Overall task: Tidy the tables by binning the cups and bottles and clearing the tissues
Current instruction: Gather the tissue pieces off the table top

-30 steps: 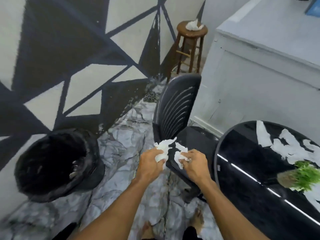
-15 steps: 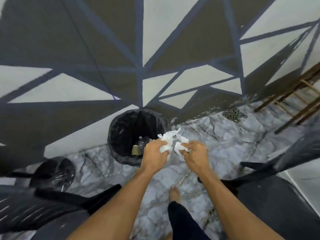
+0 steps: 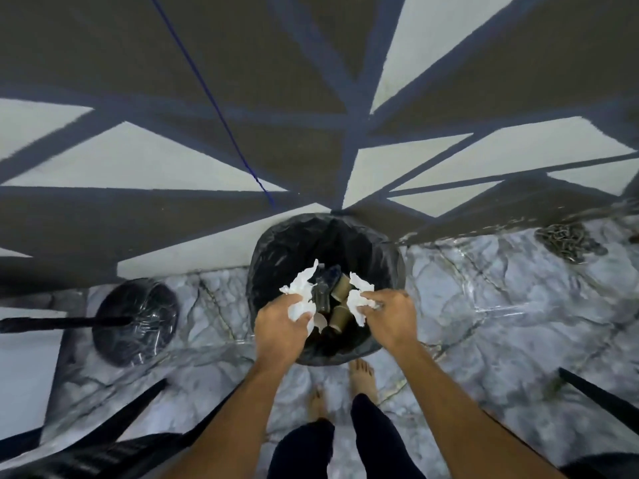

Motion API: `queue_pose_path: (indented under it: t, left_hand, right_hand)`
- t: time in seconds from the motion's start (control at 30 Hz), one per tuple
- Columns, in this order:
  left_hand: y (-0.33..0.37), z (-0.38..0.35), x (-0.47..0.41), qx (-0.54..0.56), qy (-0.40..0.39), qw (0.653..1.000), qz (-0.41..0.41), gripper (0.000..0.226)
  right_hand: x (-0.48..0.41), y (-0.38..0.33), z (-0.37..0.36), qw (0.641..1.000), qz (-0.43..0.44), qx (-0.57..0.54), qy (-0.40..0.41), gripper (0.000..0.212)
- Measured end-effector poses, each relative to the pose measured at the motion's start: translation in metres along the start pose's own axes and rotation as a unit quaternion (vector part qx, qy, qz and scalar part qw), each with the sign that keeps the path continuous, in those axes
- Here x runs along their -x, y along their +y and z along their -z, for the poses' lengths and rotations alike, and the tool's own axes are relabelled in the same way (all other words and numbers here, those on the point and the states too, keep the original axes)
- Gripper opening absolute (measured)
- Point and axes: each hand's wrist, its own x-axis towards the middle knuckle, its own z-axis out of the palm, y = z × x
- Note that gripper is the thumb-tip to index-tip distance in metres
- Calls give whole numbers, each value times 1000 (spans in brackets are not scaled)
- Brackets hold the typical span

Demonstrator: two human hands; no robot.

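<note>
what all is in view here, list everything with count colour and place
bin: one, black liner, on the floor against the wall, centre
tissues: two wads, white, one in each hand over the bin
paper cups: at least three, brown, inside the bin
bottle: one, dark, inside the bin among the cups
round base: one, black, on the floor left of the bin
chain: one pile, grey, on the floor by the wall, right
chair: one partly seen, black, lower left
floor: grey marble
wall: dark with white triangles
left hand: grips a tissue
right hand: grips a tissue
feet: two, bare, before the bin
</note>
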Motion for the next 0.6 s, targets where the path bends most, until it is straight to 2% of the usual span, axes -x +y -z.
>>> queue_pose_path:
  t: [0.17, 0.37, 0.5, 0.6]
  left_hand:
    - [-47, -51, -68, -23, -50, 998, 2, 33]
    - [-128, -139, -139, -54, -94, 992, 64, 37]
    - [-183, -183, -182, -118, -110, 983, 85, 39]
    - [-213, -207, -211, -177, -141, 972, 56, 38]
  right_hand:
    - [-61, 19, -65, 999, -44, -1, -26, 27]
    - [-132, 76, -162, 994, -72, 49, -72, 20]
    - [-175, 107, -231, 987, -118, 48, -99, 25]
    - [-201, 125, -282, 978, -145, 61, -136, 44]
